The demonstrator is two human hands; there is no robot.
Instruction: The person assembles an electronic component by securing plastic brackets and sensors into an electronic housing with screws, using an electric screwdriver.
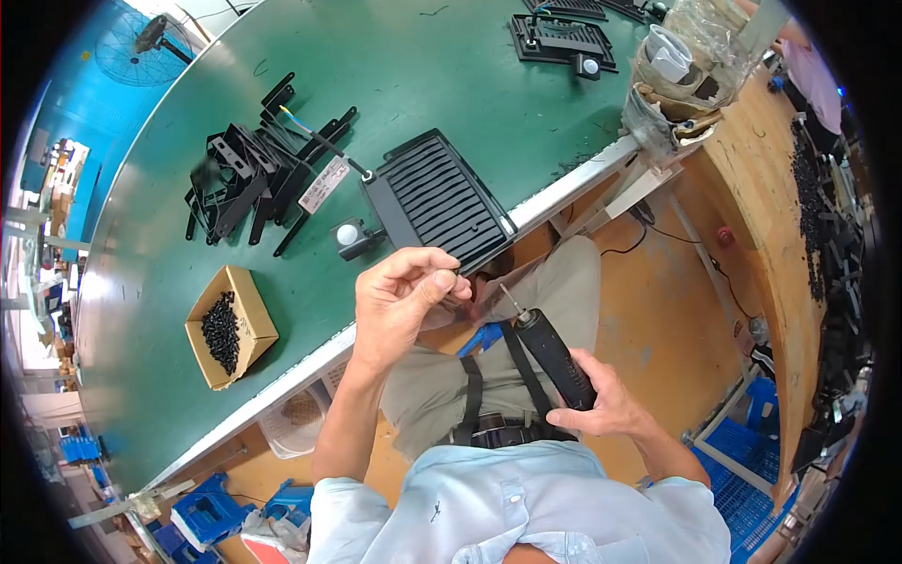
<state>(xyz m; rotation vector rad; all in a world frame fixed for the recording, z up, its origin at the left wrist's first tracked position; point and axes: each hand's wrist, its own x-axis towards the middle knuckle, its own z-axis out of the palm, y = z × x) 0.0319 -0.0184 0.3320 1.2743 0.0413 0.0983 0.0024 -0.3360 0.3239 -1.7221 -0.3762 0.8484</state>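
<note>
The left hand (409,301) is pinched shut beside the finned housing (437,199), its contents too small to tell; the screwdriver (554,359) is clamped in the right hand (606,402), bit tilted toward the pinch, likely for reach.

Illumination is bright, even and diffuse, coming from overhead. The green counter (310,56) carries a pale sheen along its left side, with no hard glare. Shadows are short and soft: the cardboard box (246,310) casts a faint one to its right. The fisheye lens bows the counter edge, and black corners frame the circular field. The left hand (404,296) and the screwdriver (556,359) at centre are sharp. The margins are smeared, and a blurred patch sits on the black brackets (244,188).
</note>
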